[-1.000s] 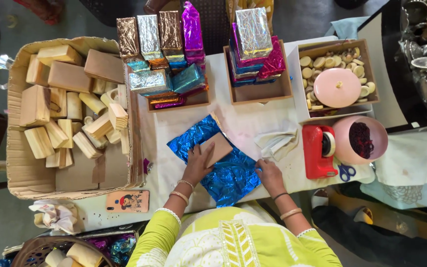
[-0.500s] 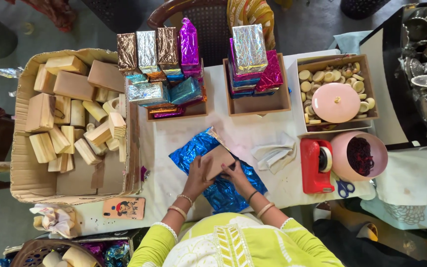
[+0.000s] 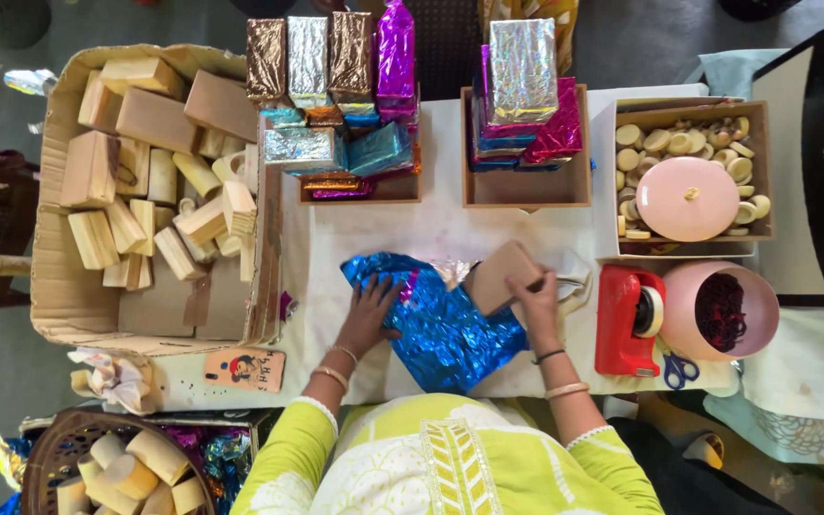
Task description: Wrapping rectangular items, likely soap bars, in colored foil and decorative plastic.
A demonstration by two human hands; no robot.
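Both hands were busy: the left hand [image 3: 370,310] lay open on the blue foil sheet [image 3: 441,324], the right hand [image 3: 538,303] grasped a brown block [image 3: 501,276].

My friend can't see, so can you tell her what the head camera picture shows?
A person's left hand presses on blue foil on a table while the right hand holds a brown block at its edge. Wrapped boxes, wooden blocks and a red tape dispenser lie around.

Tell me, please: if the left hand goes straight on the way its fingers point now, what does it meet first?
The left hand lies flat on the blue foil sheet, fingers pointing up the table. Past the foil's edge comes bare white tabletop, then probably the wooden tray of wrapped blocks.
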